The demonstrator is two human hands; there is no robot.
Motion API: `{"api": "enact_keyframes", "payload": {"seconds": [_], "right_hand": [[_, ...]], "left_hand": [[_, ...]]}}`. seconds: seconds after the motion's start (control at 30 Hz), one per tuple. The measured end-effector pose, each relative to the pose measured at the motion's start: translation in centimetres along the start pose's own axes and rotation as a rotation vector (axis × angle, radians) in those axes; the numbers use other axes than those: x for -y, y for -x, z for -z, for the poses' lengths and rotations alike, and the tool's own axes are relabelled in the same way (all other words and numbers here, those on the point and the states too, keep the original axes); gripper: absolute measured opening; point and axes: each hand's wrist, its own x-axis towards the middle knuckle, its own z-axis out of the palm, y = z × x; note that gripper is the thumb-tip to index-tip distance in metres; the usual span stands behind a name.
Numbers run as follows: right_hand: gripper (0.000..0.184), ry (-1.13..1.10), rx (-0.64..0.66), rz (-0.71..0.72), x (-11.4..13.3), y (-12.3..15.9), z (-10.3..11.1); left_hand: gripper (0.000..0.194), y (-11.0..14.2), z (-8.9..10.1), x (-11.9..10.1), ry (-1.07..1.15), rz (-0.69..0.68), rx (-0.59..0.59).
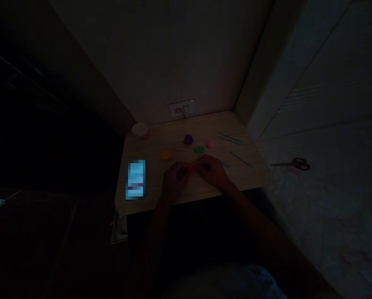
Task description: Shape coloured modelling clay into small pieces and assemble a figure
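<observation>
**At the bench's front half, a red piece sat at the fingertips of two hands**

Between the two hands, above the front half of the bench (pixel 250 177), was the small red piece (pixel 190 169). The left hand (pixel 174 177) had its grip closed on the piece from the left. The right hand (pixel 213 170) came in from the other side with fingers bent and tips right by it; the dim light did not show whether that grip was closed on it too.

Just beyond the hands, toward the back edge, lay a green lump (pixel 199 149), with a pink ball (pixel 209 144) to its right and a purple lump (pixel 188 139) behind it to the left. An orange lump (pixel 166 155) sat farther left. A blue stick (pixel 226 165) showed partly behind the right hand, a thin stick (pixel 240 159) slanted toward the right edge, and two more sticks (pixel 229 138) lay near the back right corner.

A lit phone (pixel 135 179) lay by the front left corner, and a pale tub (pixel 140 129) stood at the back left corner. Past the right edge, off the bench, were scissors (pixel 290 164). A wall socket (pixel 181 109) was just above the back edge.
</observation>
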Motion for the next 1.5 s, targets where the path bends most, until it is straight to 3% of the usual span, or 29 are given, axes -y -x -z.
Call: {"api": "enact_keyframes", "payload": {"seconds": [0.57,1.03,1.5], "right_hand": [[0.009,0.019,0.024,-0.024,-0.05,-0.02,-0.20],[0.007,0.027,-0.011,-0.044,0.04,-0.04,-0.09],[0.009,0.049,0.039,-0.060,0.59,-0.05,0.05]], "left_hand": [[0.010,0.13,0.09,-0.06,-0.063,-0.104,0.017],[0.008,0.25,0.03,-0.20,-0.037,-0.044,-0.004],[0.009,0.27,0.04,-0.16,-0.082,-0.098,0.033]]}}
